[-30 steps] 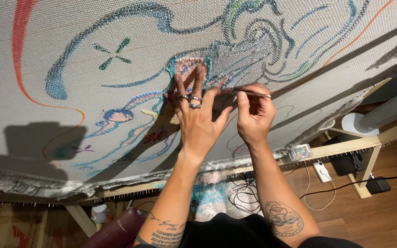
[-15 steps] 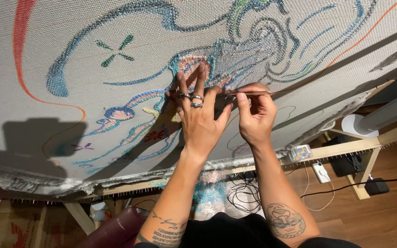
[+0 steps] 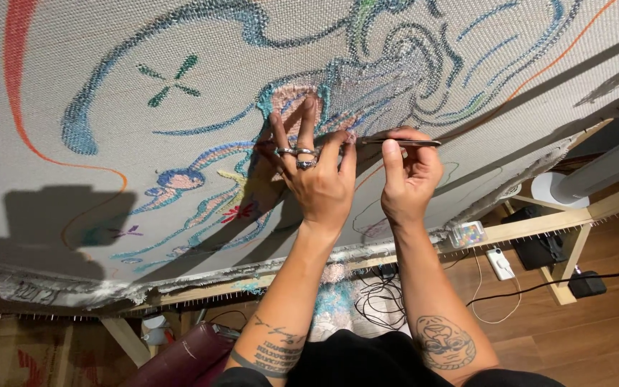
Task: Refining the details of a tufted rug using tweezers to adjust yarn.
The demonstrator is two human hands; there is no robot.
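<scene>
Just above centre frame, the left hand presses spread fingers flat on the stretched cloth, while the right hand has its grip closed on thin scissors. Trimming well probably means keeping the blades shallow beside the pink tufted patch.

- Wooden frame, pale timber, carries the stretched cloth; bottom rail runs left to right, rising toward the right, with a row of small pins along its edge.
- Cloth is off-white, fills most of the view, marked with blue, green, orange and pink lines.
- Small clear box of coloured bits sits on the rail, right of centre.
- Wood floor below: white power strip, black box, tangle of black cables.
</scene>
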